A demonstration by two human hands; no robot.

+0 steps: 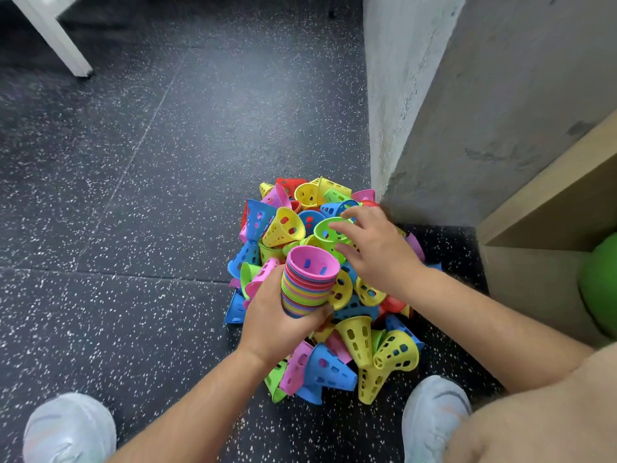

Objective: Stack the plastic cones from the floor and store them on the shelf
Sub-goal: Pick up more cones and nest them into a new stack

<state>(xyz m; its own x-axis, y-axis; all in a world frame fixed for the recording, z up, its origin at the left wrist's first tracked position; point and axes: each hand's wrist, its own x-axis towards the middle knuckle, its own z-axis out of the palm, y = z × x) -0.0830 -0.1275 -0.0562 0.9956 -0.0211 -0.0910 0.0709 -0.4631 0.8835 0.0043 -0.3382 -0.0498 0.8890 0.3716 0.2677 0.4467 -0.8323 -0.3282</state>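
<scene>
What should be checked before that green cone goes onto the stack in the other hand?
1. Left hand grips the stack: ok, fingers wrapped round its lower part.
2. Stack's open end faces up, pink cone topmost: ok.
3. Right hand has hold of the green cone: cannot tell; fingers lie over its rim.
4. Green cone free of the pile: cannot tell; yellow cones crowd against it.
5. Room on the shelf: cannot tell; a green ball sits in it, the rest is out of view.
</scene>
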